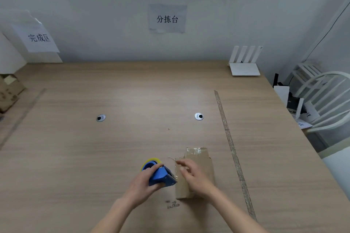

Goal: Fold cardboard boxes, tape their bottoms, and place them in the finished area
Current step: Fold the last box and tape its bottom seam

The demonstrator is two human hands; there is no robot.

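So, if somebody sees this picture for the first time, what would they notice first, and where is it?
The eye goes first to the blue tape dispenser, gripped in the left hand near the front of the wooden table. Right beside it lies a small cardboard box, with the right hand over it, fingers at a thread of tape. On the wall behind, a paper sign hangs at the centre.

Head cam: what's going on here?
A person is taping a small cardboard box near the table's front edge. The left hand grips a blue tape dispenser beside the box; the right hand rests on the box, fingers seemingly at the tape end. Tape already shows on the box's far end. Other boxes sit far left under the sign.
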